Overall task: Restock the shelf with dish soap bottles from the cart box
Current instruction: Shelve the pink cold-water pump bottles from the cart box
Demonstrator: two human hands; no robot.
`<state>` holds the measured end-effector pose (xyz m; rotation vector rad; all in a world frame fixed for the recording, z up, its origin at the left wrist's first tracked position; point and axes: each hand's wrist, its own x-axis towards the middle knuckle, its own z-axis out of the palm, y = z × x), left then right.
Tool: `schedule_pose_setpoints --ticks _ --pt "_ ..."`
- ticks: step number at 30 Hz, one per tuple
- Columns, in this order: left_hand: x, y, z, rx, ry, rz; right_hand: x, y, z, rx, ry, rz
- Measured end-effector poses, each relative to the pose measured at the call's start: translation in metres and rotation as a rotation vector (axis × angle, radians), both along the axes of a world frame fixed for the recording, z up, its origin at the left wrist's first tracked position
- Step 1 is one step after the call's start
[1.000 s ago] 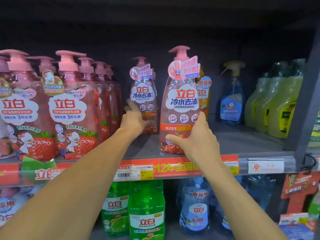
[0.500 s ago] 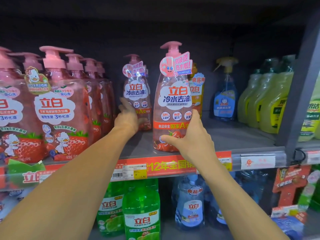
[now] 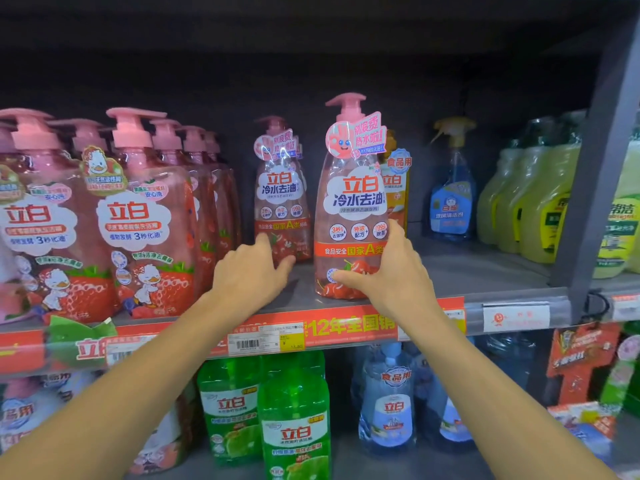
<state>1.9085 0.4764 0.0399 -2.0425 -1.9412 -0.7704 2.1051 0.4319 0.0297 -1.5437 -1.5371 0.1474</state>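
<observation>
Gripping teardrop bottle [image 3: 349, 216] (glossy plastic), right hand [image 3: 391, 275]

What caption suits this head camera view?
Right hand grips front clear pink-pump cherry dish soap bottle; left hand touches the rear one on grey shelf.

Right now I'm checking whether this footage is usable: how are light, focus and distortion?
Head view: the front bottle and both hands, left and right, are evenly lit and fairly sharp; the shelf's back is dark; wide-angle bending tilts the right upright; edge bottles look soft.
</observation>
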Motion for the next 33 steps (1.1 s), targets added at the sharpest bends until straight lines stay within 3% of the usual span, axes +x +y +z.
schedule_pose_setpoints --ticks 6,10,33 --pt "0.002 -0.033 -0.023 0.016 0.095 -0.088 -0.003 0.003 0.005 -0.003 -0.117 -0.085" --pt "0.003 -0.038 -0.037 0.07 0.151 -0.067 -0.004 0.011 0.007 -0.014 -0.024 -0.077" --pt "0.002 -0.033 -0.044 0.13 0.097 -0.088 -0.013 0.11 0.025 -0.15 0.023 -0.12"
